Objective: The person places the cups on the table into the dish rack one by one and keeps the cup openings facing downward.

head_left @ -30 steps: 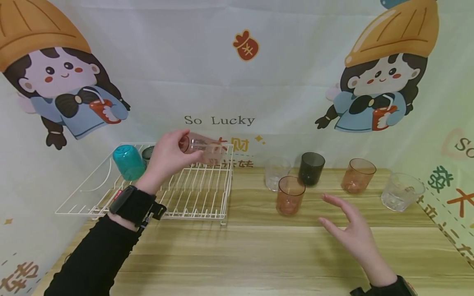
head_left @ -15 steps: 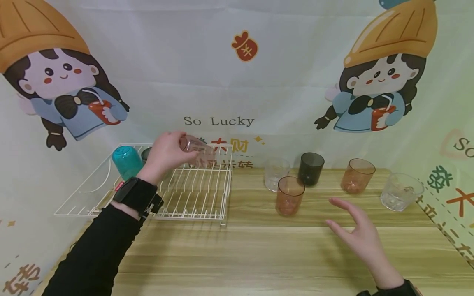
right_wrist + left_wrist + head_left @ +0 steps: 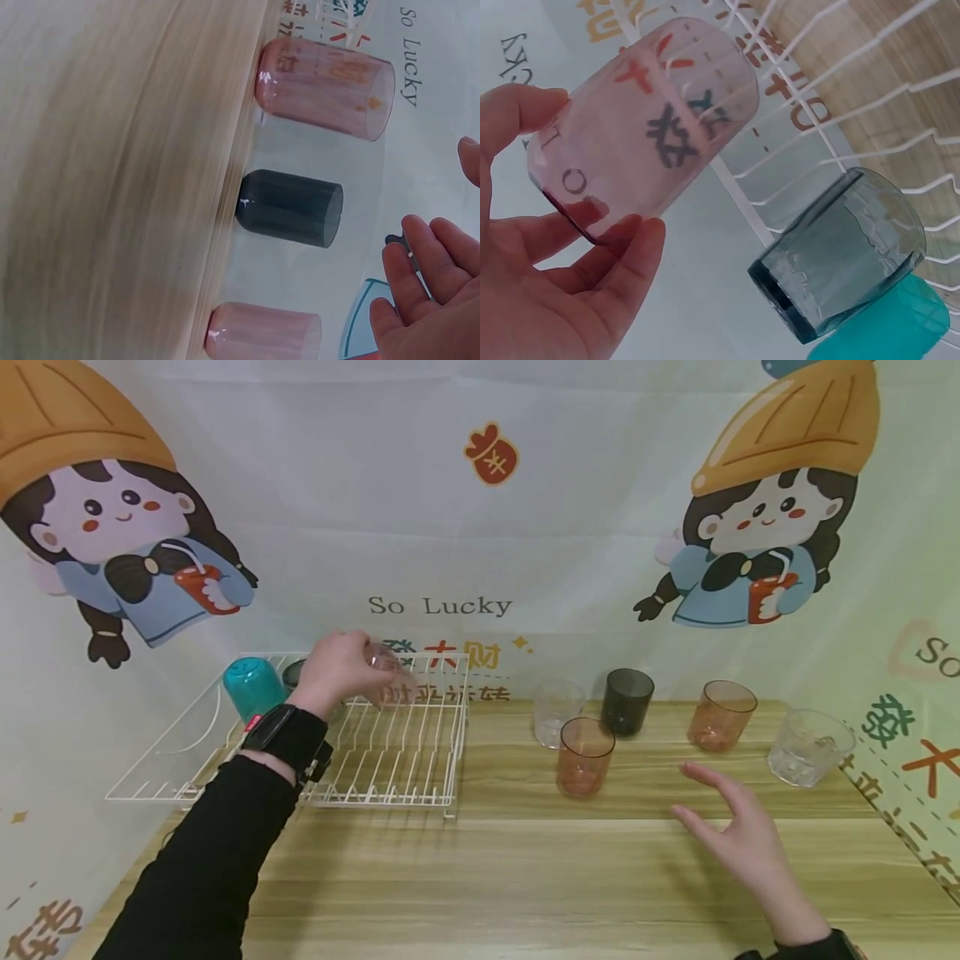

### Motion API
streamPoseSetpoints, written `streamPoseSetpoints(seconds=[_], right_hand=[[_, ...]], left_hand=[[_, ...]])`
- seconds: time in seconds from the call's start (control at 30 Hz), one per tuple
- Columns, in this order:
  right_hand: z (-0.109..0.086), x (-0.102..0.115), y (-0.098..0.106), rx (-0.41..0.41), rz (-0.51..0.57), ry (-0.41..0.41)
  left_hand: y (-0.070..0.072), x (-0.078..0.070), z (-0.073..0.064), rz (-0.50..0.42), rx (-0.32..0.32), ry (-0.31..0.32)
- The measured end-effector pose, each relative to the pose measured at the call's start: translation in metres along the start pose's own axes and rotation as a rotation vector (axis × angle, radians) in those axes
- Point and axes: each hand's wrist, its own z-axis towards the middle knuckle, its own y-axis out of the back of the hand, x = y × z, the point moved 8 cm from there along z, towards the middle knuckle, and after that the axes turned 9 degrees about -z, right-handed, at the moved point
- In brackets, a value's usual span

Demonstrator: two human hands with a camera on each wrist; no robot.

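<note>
My left hand (image 3: pixel 341 672) grips a pink tinted glass (image 3: pixel 645 127) near its darker end, fingers and thumb on opposite sides. The glass is tilted over the back of a white wire dish rack (image 3: pixel 397 800); whether it touches the wires I cannot tell. In the left wrist view, a grey glass (image 3: pixel 840 255) and a teal glass (image 3: pixel 896 322) lean in the rack beside it. My right hand (image 3: pixel 753 852) hovers above the table with fingers apart, holding nothing. Nearest to it are a pink glass (image 3: pixel 585 760) and another pink glass (image 3: pixel 722 717).
A dark grey glass (image 3: pixel 628 703) and a clear glass (image 3: pixel 557 714) stand behind the nearer pink glass. At the far right of the wooden table (image 3: pixel 487 885) is another clear glass (image 3: pixel 810 747). A printed cloth (image 3: pixel 420 527) hangs behind.
My left hand has lowered slightly and moved a little left, bringing the pink glass down towards the rack. My right hand has drifted right and slightly down, away from the nearer pink glass.
</note>
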Motion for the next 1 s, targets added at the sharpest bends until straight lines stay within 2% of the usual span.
streamPoseSetpoints(seconds=[0.33, 0.6, 0.83, 1.0], right_hand=[[0.002, -0.015, 0.005, 0.033, -0.051, -0.054], [0.007, -0.026, 0.016, 0.031, -0.05, -0.062], [0.011, -0.036, 0.025, 0.034, -0.068, -0.08], [0.011, -0.039, 0.029, 0.026, -0.072, -0.077]], left_hand=[[-0.004, 0.012, 0.005, 0.073, 0.023, 0.054], [-0.013, 0.019, 0.011, 0.082, 0.057, 0.091], [-0.017, 0.025, 0.015, 0.131, 0.051, 0.117], [-0.02, 0.027, 0.015, 0.146, 0.074, 0.145]])
